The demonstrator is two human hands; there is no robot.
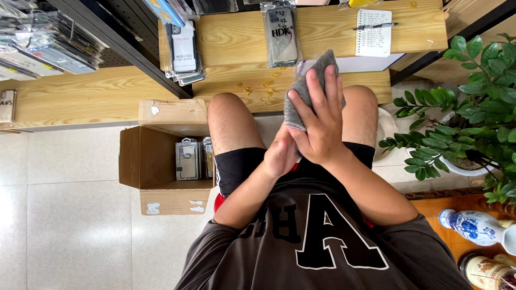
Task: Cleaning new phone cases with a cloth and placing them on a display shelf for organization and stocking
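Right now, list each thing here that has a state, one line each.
Cardboard box: flaps open, packaged phone cases standing inside.
Grey cloth: crumpled, held by the right hand.
Left hand: closed, tucked under the right.
Notepad: open, pen lying across it.
Blue-and-white vase: lying on its side.

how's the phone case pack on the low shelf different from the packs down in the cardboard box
The shelf pack lies flat on the wooden shelf; the box packs stand upright, side by side, in the cardboard box. The shelf pack lies in full light; the box packs sit in shade. Both are clear bagged phone cases.
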